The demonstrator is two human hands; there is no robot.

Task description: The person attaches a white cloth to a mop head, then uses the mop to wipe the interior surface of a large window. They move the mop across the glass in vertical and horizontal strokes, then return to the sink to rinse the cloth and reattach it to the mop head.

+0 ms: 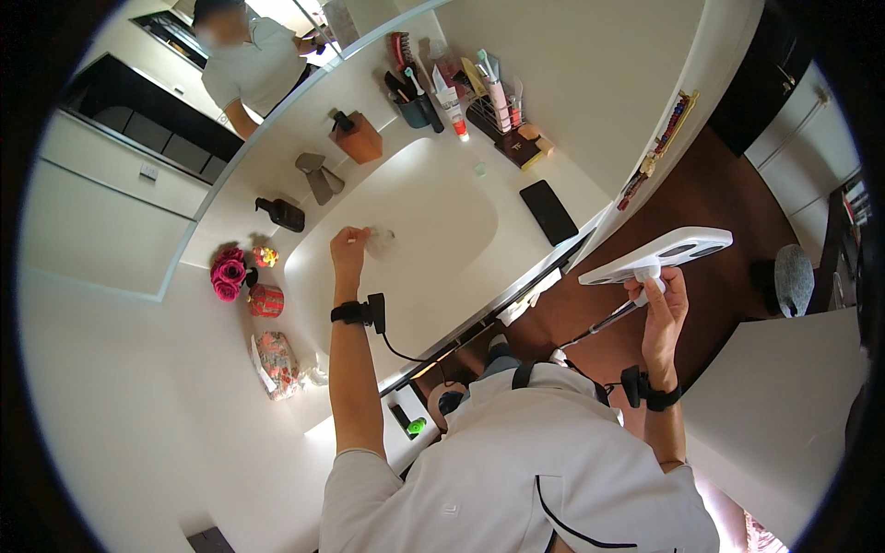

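My left hand (349, 250) is over the white washbasin (442, 200) with its fingertips pinched together. A wispy, greyish, see-through clump (380, 242) shows right at those fingertips; it looks like hair or lint, but is too blurred to name surely. To the right, beyond the counter's edge, my right hand (664, 304) grips a flat mop (650, 275) by the joint under its white head. The mop head (691, 240) is raised and tilted, with dark oval patches on its face. Its thin pole slants down towards the floor. Both wrists wear black straps with small devices.
A black phone (550, 212) lies on the counter's right end. Along the back stand a brown soap dispenser (357, 138), a dark pump bottle (282, 214), a brush cup (413, 110) and a wire toiletry holder (508, 110). A floral pouch (276, 363) sits left. A mirror (173, 186) borders the counter.
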